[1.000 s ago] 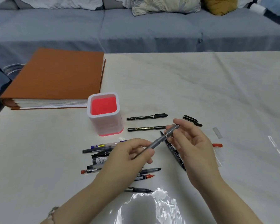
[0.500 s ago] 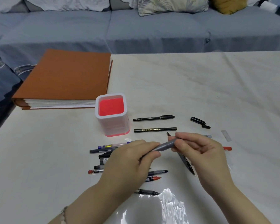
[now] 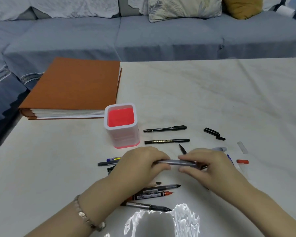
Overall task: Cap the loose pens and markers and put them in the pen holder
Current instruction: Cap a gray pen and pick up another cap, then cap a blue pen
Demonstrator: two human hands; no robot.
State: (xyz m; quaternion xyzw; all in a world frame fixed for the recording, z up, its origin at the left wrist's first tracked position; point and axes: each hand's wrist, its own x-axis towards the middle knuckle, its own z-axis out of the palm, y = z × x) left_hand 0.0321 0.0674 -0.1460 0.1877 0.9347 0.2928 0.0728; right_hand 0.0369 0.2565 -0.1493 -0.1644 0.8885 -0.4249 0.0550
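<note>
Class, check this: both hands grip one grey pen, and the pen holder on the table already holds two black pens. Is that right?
No. The head view shows the pen holder empty. The left hand and right hand do grip the grey pen.

Soft, even indoor light falls on the glossy, pale marble-patterned table (image 3: 212,93), bright without being harsh. A ragged white patch of glare (image 3: 162,218) sits on its surface between my forearms, near the bottom edge. Shadows are faint: only thin grey ones under my left hand (image 3: 140,165) and right hand (image 3: 207,166). Both hands and the slim grey plastic pen (image 3: 176,162) they grip look slightly soft. The red inside of the white square plastic pen holder (image 3: 125,135) glows oversaturated, its detail lost. At the left edge the blue-grey fabric sofa (image 3: 161,38) bends and breaks into jagged steps.
</note>
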